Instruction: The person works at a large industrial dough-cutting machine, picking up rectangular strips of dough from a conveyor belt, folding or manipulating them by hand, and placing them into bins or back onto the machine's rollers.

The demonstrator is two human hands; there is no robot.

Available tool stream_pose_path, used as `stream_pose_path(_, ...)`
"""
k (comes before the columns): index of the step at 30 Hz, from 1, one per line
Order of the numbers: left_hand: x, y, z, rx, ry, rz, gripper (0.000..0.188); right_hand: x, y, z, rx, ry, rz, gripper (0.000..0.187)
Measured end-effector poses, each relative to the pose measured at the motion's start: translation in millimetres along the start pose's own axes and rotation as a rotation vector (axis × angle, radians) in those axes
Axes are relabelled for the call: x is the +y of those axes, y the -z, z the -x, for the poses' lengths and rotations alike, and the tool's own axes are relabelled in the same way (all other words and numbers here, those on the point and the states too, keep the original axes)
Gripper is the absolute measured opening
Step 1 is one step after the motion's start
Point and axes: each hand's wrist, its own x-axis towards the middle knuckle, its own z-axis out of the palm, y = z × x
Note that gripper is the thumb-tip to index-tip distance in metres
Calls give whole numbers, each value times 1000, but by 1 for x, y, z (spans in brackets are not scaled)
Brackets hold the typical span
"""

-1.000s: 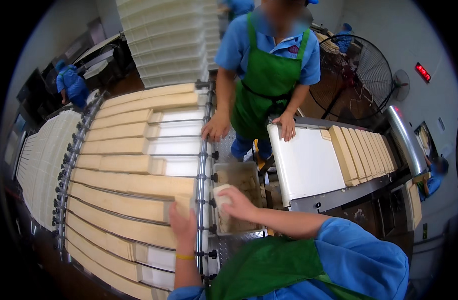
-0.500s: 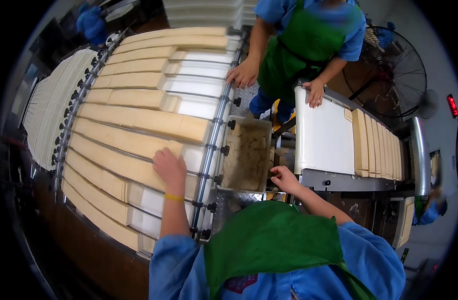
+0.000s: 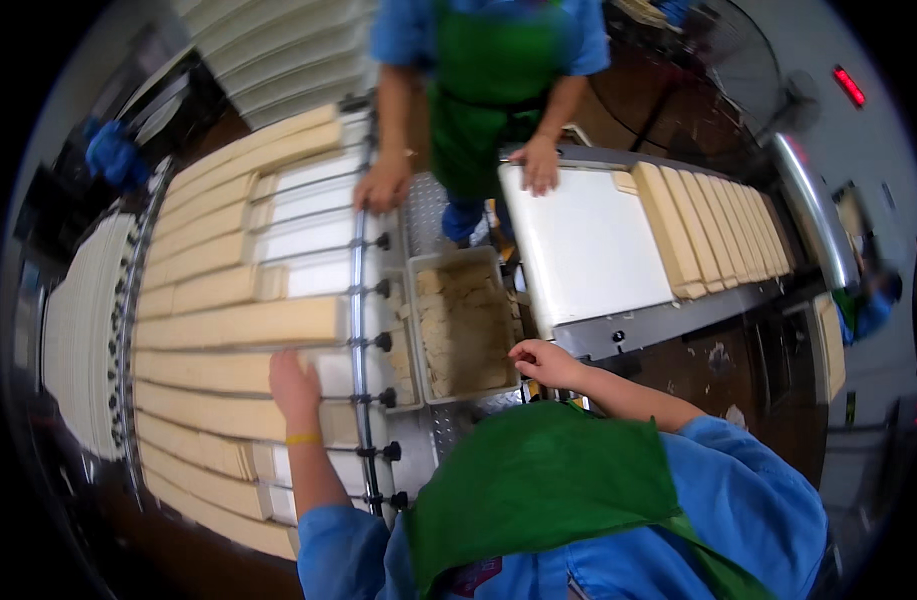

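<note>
Long cream-coloured slabs [image 3: 243, 322], seemingly stacked sheets, lie side by side between thin guide rods on a white conveyor [image 3: 318, 240] at my left. My left hand [image 3: 294, 385], with a yellow band at its wrist, rests over the right end of one slab, fingers extended and slightly blurred. That slab's end is partly hidden under the hand. Over the right rim of a pale bin [image 3: 502, 285] hovers my right hand [image 3: 544, 362], its fingers loosely curled and apart, with nothing visible in them. Pale broken pieces [image 3: 463, 335] fill much of the bin.
Across from me a co-worker in a green apron [image 3: 488, 100] has one hand on the conveyor's metal bar [image 3: 358, 290] and the other on a white belt [image 3: 588, 250]. Several upright cream slabs [image 3: 713, 225] line that belt. A large fan [image 3: 718, 70] stands behind.
The view has turned, so the conveyor and bin appear shifted left and the right-hand belt tilts. My left hand stays at a slab's end; my right stays by the bin.
</note>
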Motion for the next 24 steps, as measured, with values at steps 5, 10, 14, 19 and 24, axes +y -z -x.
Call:
stream_pose_path(5,28,15,-1,35,-5,-28,36,30,34,23,133,30,-9,25)
stream_pose_path(10,85,4,0,116,-68,37,25,93,87,62,479,-52,-349,24)
stream_pose_path(14,152,-15,0,67,-129,203,18,148,144,91,944,-214,-535,38)
stream_pose_path(19,247,-40,-5,40,-263,247,13,191,214,104,1216,-331,-749,45)
stream_pose_path(24,324,-57,-26,-96,-363,271,12,199,250,83,1028,-364,-873,54)
